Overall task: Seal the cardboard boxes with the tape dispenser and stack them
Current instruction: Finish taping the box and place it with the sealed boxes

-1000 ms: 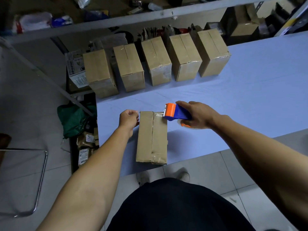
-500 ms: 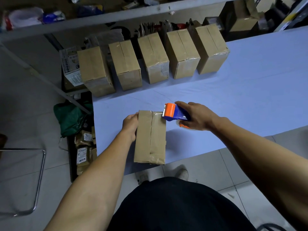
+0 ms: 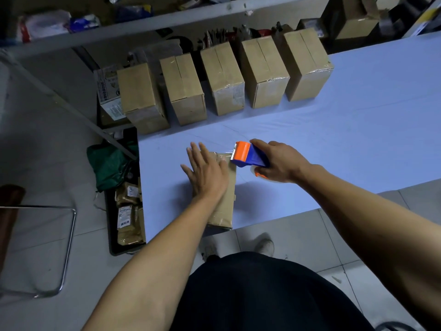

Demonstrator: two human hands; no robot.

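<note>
Cardboard box [image 3: 224,206] lying flat at the near edge of the blue table [image 3: 358,130], one end close to the rim — pinned under the left hand [image 3: 205,175], fingers spread and palm down across its top. Tape dispenser [image 3: 248,155] clamped in the right hand [image 3: 281,163], orange head and serrated blade touching the far right corner of the box, a short glint of clear tape stretched between blade and cardboard. Five more boxes [image 3: 224,77] standing in a row along the far side of the table, well apart from the work; whether all are sealed, impossible to tell from here.

Likely trouble from this point: tape tearing ragged or clinging back onto the blade if the dispenser twists away at a poor angle. Loose tape tail left unstuck if the flat hand lifts before smoothing it down. Box sliding off the near rim if the pull on the tape outweighs the downward press — little table left on that side. Left fingertips near the serrated edge, so a slip of the blade toward them also a risk.
</note>
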